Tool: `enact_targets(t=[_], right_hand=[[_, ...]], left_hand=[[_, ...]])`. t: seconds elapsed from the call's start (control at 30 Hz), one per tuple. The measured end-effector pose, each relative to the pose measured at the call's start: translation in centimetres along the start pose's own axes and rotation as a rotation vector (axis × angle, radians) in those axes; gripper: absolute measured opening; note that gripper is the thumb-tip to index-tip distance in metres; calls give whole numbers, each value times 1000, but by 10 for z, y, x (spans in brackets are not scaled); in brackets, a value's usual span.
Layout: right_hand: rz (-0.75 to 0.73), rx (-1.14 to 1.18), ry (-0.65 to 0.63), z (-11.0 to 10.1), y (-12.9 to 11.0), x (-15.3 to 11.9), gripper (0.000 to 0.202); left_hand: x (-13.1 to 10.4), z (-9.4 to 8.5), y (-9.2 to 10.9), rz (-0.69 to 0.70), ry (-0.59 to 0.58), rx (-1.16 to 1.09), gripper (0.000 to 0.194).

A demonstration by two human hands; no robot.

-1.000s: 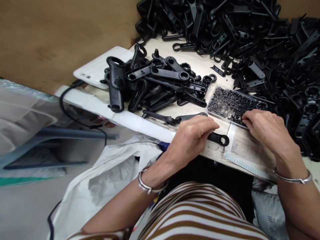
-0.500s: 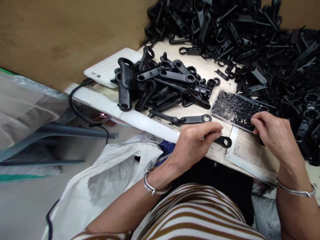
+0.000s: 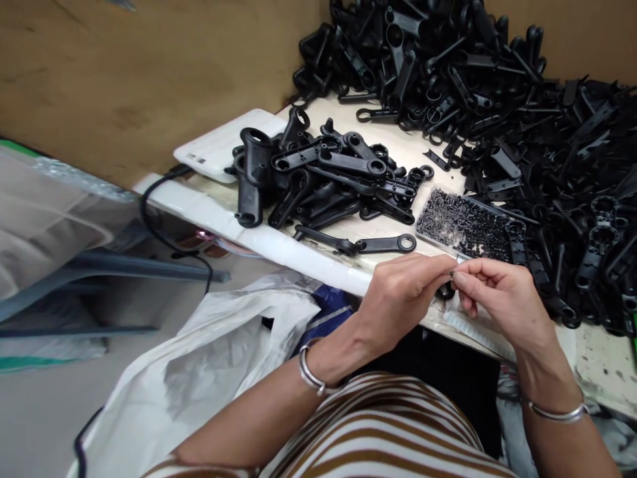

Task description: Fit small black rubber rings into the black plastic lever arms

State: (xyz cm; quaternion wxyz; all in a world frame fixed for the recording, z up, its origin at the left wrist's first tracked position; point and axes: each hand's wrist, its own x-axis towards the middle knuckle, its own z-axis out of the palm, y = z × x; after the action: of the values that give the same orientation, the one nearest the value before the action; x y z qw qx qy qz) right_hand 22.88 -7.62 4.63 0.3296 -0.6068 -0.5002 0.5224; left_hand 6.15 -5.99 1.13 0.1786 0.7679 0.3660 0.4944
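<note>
So both my hands are pinched shut, fingertips meeting, with my left hand (image 3: 401, 292) and right hand (image 3: 507, 302) closed on one tiny piece (image 3: 452, 273). It's too small to tell what it is, sorry. Right below the pinch there's the ring end of a black part (image 3: 444, 292) poking out; my fingers hide the rest, so I can't tell if I'm touching it.

Just beyond my fingertips is a clear shallow tray (image 3: 421, 230) full of small black bits (image 3: 460, 222). Left of the grip, two black arms (image 3: 385, 244) lie near the edge of the table (image 3: 348, 106), ends close together. Past those, a heap of black arms (image 3: 348, 162) sits partly against a flat white device (image 3: 219, 143) with a black cable (image 3: 144, 206). Way bigger pile of black parts (image 3: 448, 86) beyond the tray, spreading around to my right.
</note>
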Motion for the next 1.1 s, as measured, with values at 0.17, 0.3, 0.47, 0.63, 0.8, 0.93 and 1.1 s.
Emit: enact_targets(t=[0.17, 0.3, 0.47, 0.63, 0.8, 0.93, 1.1], right_hand=[[-50, -15, 33, -3, 5, -2, 24], [-153, -78, 64, -3, 5, -3, 18], [-272, -204, 118, -5, 8, -3, 12], [-214, -187, 202, -13, 13, -4, 12], [-83, -47, 215, -19, 18, 0, 18], [-30, 60, 174, -18, 20, 0, 25], [-20, 218, 106, -14, 18, 0, 22]], left_hand=[[5, 0, -2, -47, -35, -61, 8], [11, -2, -2, -200, -141, -234, 15], [16, -3, -2, -384, -215, -444, 9], [34, 2, -8, -287, -123, -179, 11], [46, 5, -13, -131, -168, 112, 17], [35, 5, -5, -75, -170, -58, 17], [22, 11, 3, -112, -150, -149, 13]])
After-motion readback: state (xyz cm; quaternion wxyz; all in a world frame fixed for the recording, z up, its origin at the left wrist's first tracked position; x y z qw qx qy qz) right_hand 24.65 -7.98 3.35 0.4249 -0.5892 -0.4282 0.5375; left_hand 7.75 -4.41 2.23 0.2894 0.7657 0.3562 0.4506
